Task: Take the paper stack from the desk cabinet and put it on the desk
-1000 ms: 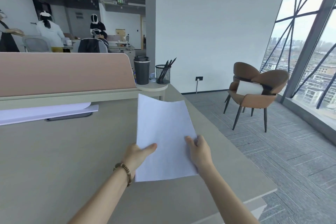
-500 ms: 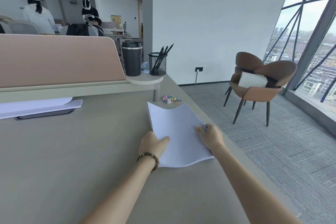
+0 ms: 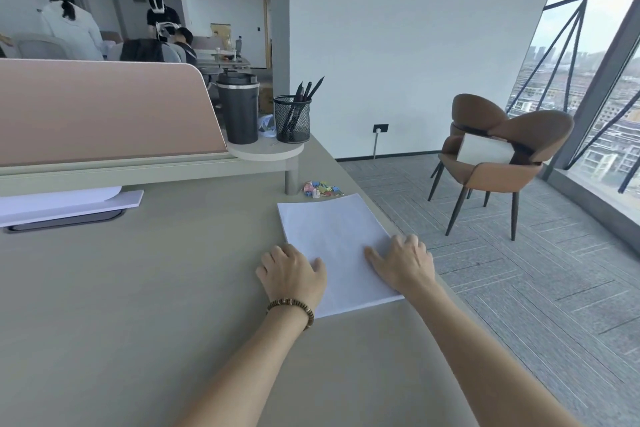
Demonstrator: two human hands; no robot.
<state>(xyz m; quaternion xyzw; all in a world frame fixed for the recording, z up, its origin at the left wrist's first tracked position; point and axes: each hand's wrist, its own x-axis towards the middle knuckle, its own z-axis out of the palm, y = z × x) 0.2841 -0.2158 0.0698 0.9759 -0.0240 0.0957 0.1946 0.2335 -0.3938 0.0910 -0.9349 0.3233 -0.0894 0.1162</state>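
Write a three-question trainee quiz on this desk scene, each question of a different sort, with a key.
1. True or false: the paper stack lies flat on the desk.
2. Which hand wears the bead bracelet? A) left hand B) right hand C) neither
3. Fill in: the small coloured clips lie just beyond the stack's ____ edge.

Key
1. True; both hands rest palm-down on it near its close end.
2. A
3. Far; they sit between the stack and the post of the round shelf that holds the tumbler and pen cup.
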